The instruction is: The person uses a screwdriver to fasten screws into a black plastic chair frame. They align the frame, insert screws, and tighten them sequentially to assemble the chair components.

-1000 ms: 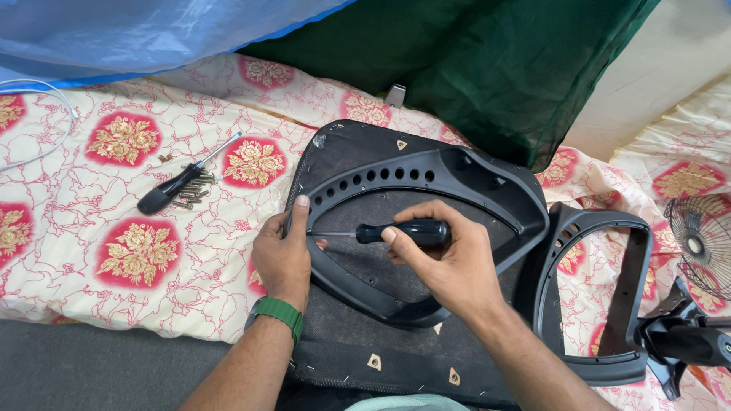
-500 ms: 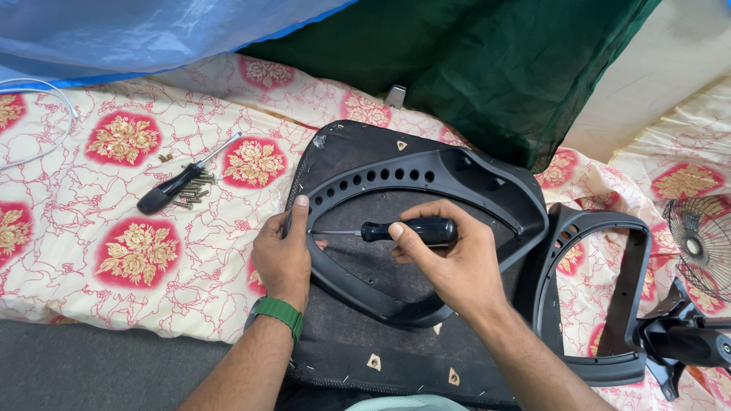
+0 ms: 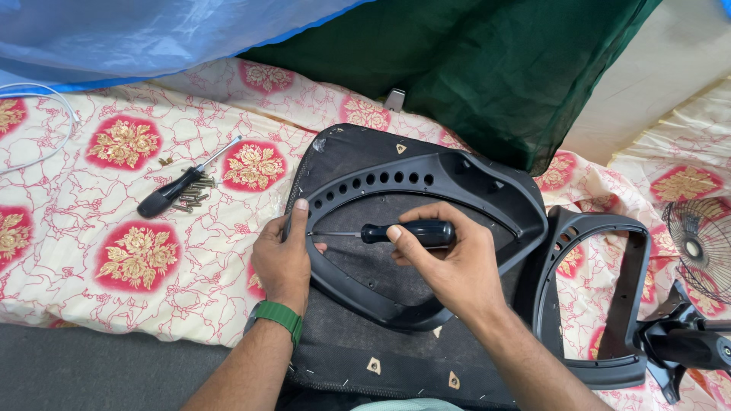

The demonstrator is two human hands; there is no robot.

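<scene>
A black-handled screwdriver (image 3: 407, 233) is held in the right hand (image 3: 449, 266), the fingers and thumb closed around its handle; the shaft is laid level and pointed to the left, its tip brought to the inner edge of a black plastic frame (image 3: 426, 183). That frame, a looped piece with a row of oval holes along its upper left bend, is laid on an upturned black seat base (image 3: 343, 358), which is spread over a floral bedsheet (image 3: 91, 228) in cream and red. The left rim of the frame is gripped by the left hand (image 3: 283, 259), the thumb pressed on its outer edge and the fingers curled inside the loop, close to the screwdriver tip; a green wristband (image 3: 276, 316) is worn on that wrist. Whether a screw is met by the tip cannot be told, as the spot is partly hidden by the left fingers. Well apart to the left, a second screwdriver (image 3: 183, 183) is laid on the sheet beside a small heap of screws (image 3: 194, 196). Just right of the seat base, a second black frame (image 3: 601, 304) is seen, and beyond it a fan grille (image 3: 700, 243) at the edge. Dark green cloth (image 3: 472, 68) and blue netting (image 3: 152, 34) are draped behind.
</scene>
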